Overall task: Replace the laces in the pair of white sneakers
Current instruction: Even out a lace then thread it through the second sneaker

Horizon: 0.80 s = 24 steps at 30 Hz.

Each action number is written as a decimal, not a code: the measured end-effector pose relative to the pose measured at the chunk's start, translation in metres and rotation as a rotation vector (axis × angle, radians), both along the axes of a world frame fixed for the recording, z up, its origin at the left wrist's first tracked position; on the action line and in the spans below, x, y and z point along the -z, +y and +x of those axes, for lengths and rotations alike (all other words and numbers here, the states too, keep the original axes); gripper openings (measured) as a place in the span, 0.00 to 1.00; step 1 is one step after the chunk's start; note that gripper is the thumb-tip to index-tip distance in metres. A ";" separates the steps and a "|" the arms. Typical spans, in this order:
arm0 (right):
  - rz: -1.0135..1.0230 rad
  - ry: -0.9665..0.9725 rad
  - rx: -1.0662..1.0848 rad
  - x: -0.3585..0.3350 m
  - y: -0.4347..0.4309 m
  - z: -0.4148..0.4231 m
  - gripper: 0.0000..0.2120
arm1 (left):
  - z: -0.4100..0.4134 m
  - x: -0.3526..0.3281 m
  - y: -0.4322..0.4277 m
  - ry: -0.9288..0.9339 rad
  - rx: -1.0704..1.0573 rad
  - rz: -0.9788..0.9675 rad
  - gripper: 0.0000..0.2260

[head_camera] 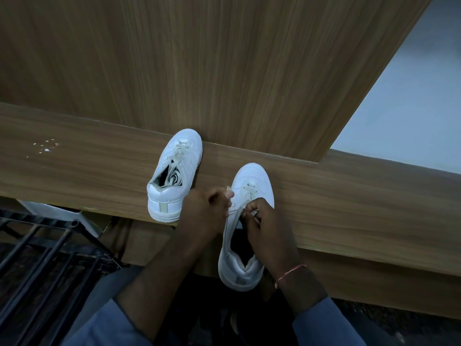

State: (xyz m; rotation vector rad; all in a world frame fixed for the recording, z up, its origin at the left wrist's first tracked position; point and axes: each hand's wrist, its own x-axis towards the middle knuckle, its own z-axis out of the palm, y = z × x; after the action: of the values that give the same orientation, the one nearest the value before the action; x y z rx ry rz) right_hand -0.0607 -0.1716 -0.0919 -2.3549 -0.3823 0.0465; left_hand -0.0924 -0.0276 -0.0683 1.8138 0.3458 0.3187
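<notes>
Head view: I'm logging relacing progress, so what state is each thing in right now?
Farther white leather sneaker, upright on the brown wooden ledge; loose cream lace tucked inside.
Nearer white leather sneaker, upright, heel overhanging the ledge; nearer cream lace threaded only near the toe.
Left hand, curled, pinching that lace's end.
Right hand, pinching that lace at an eyelet.
Black metal rack, standing lower than the ledge.

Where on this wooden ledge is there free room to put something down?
Widest bare stretch: the ledge right of the near sneaker, below the back panel. Another lies between the white specks and the far sneaker. Crowded between the sneakers, around left hand and right hand.
</notes>
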 end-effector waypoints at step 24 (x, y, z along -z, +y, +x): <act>0.112 -0.176 0.062 0.011 -0.001 0.005 0.06 | 0.005 -0.008 -0.005 -0.081 0.025 -0.805 0.10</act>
State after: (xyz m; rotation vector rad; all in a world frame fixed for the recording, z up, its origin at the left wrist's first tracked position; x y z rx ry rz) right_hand -0.0554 -0.1722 -0.1031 -2.2649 -0.3859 -0.2079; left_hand -0.0869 -0.0324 -0.0601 1.0112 0.3309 0.1915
